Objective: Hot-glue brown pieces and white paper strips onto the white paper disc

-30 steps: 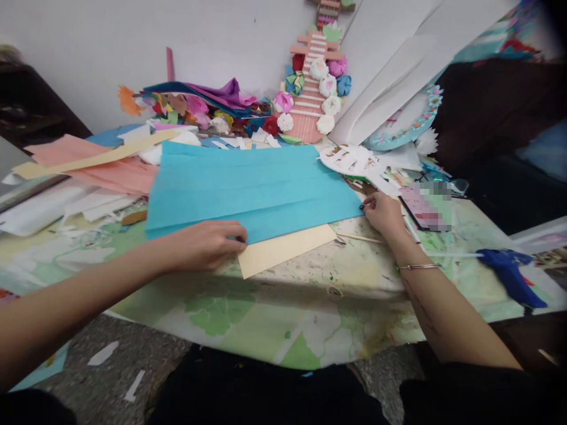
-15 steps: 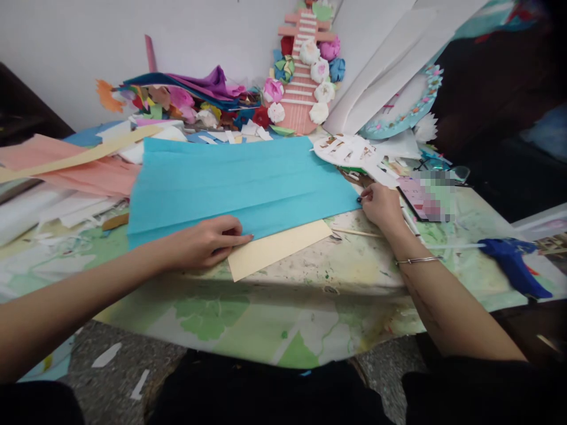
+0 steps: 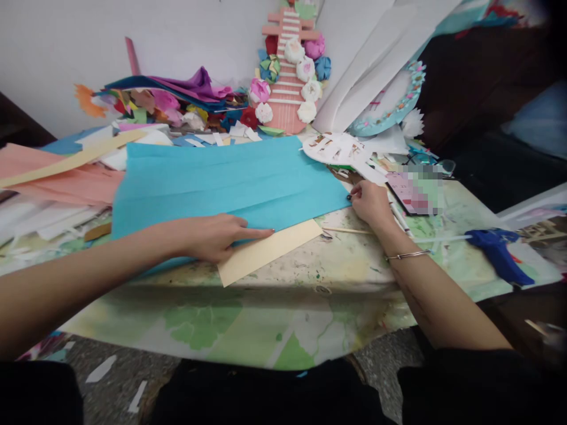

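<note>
A large sheet of blue crepe paper (image 3: 212, 177) lies across the table, with soft creases running along it. My left hand (image 3: 217, 236) rests at its front edge, index finger stretched out flat along the fold, the other fingers partly bent beneath. My right hand (image 3: 368, 203) pinches the sheet's right front corner between thumb and fingertips. A cream strip of card (image 3: 266, 254) sticks out from under the blue paper's front edge, beside my left hand. A thin wooden stick (image 3: 345, 230) lies close to my right wrist.
A blue glue gun (image 3: 500, 251) lies at the right, near a phone (image 3: 405, 189). Behind the sheet are a white fan-shaped cutout (image 3: 339, 149), paper scraps and a pink flower-covered model (image 3: 287, 106). Salmon paper (image 3: 57, 177) is at the left.
My left hand has slid to the right along the blue paper's edge, its index finger straighter. My right hand stays pinched at the corner. The view has shifted slightly.
</note>
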Demonstrator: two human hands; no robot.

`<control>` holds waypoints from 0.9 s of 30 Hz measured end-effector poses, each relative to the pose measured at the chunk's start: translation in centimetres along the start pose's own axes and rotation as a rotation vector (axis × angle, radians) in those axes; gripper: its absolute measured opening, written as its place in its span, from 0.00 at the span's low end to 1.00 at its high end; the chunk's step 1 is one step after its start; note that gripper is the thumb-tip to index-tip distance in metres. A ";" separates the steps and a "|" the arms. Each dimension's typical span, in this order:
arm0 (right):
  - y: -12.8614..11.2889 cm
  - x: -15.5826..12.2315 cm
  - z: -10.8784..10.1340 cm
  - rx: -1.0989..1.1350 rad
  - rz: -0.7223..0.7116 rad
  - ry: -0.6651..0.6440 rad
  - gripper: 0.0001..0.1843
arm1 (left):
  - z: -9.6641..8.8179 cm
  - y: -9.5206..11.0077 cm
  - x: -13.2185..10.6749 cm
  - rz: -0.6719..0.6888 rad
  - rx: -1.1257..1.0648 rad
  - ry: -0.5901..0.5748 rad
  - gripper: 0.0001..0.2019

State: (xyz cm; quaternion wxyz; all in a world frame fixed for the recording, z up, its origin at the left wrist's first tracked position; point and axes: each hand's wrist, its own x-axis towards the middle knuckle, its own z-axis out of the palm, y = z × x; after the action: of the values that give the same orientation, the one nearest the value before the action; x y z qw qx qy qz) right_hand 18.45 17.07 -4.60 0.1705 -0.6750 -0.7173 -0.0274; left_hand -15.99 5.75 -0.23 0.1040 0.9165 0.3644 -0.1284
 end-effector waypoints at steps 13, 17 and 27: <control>-0.1 -0.2 -0.4 0.033 0.018 -0.024 0.13 | -4.8 2.1 4.7 -0.058 0.052 -0.207 0.45; 0.0 -0.1 -0.4 0.047 0.023 -0.032 0.14 | -4.1 1.4 6.8 0.212 0.083 0.043 0.21; 0.3 0.0 -0.4 0.048 0.009 -0.050 0.16 | 2.3 1.3 9.8 0.261 0.146 0.792 0.14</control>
State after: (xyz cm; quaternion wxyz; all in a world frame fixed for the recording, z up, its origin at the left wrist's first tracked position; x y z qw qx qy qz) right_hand 18.78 17.02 -4.24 0.1688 -0.6744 -0.7188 0.0075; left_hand -8.58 10.49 -5.34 -0.0938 0.9384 0.2470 0.2225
